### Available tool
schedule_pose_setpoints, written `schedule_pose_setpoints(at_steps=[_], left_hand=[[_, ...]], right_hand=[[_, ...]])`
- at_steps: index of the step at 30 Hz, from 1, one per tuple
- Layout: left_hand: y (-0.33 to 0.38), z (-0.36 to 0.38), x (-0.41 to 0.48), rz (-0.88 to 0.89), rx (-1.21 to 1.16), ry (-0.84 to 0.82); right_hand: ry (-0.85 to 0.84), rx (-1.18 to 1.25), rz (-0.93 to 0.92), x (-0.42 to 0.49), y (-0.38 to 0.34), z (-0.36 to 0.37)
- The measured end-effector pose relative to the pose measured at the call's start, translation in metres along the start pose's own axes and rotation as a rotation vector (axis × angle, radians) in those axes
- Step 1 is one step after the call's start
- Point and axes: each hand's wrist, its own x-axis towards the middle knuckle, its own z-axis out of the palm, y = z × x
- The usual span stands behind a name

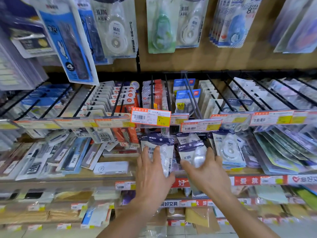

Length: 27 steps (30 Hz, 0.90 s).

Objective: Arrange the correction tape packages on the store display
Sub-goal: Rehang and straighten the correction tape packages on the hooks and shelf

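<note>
Reaching into the middle of the shelf (51, 179), near its front edge, the left hand (152, 170) lies with its fingers spread and nearly straight across the face of a dark-topped correction tape pack (164, 148). The thumb tip is out of sight, so I cannot tell whether it pinches the pack. The right hand (210, 170) is cupped round a second pack (192, 150). Its thumb crosses the lower front, its fingers curl up along the pack's right side, and the clear bubble sits between them. The two packs stand just beside each other, tilted back, above the red strip (181, 182) on the shelf's front edge. A third pack (229, 148), showing a round tape wheel, rests just right of the right hand. Toward the left end of the shelf lie pen packs (72, 158) marked INK. An orange and yellow price tag (151, 116) hangs above the hands, in front of rows of black hooks (192, 93) loaded with more goods. Further tape packs (116, 28) hang on the brown board (223, 57) at the top.
</note>
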Motion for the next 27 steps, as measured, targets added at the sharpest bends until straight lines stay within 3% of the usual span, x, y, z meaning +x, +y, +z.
schedule_pose_setpoints(at_steps=[9,18,27], left_hand=[[-0.006,-0.032,-0.04,0.064,-0.111,0.054],[-0.023,-0.1,-0.069,0.036,-0.264,0.125],[-0.028,-0.169,-0.064,0.028,-0.331,0.24]], right_hand=[[0.152,0.258,-0.032,-0.056,-0.017,-0.009],[0.105,0.689,-0.167,-0.1,-0.056,-0.044],[0.109,0.835,-0.348,-0.122,-0.114,-0.072]])
